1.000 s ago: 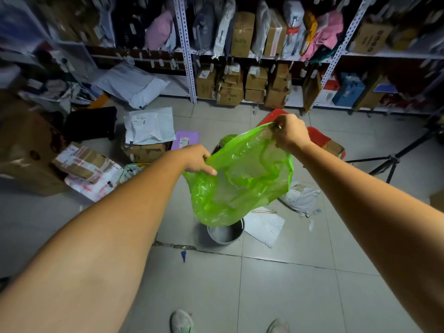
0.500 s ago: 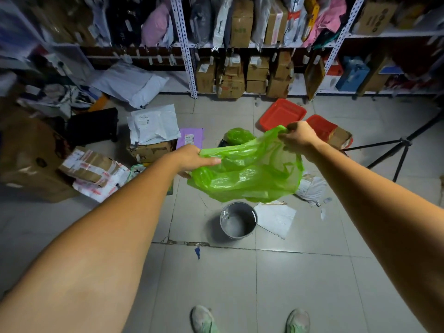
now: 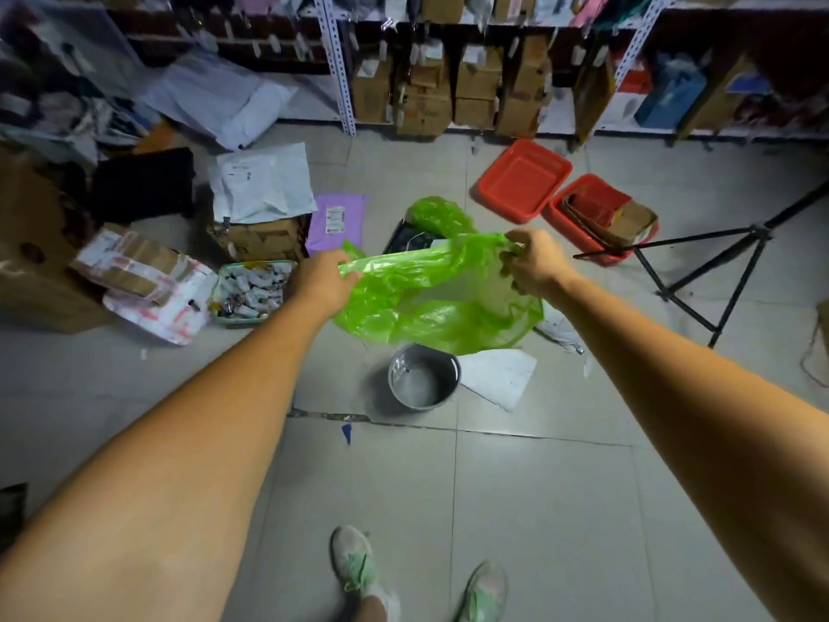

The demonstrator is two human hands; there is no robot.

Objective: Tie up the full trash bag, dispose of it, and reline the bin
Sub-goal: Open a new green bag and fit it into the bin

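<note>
Hands (image 3: pixel 320 280) (image 3: pixel 534 267) two, liner (image 3: pixel 430 303) one, bin (image 3: pixel 424 377) one

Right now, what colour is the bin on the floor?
Grey, a metallic grey inside and out; the bin shows best in the head view, below the green bag.

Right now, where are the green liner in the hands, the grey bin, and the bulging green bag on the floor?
green liner (image 3: pixel 430 303), head view, crumpled middle.
grey bin (image 3: pixel 451 382), head view, right wall.
bulging green bag (image 3: pixel 437 215), head view, upper bulge.
</note>
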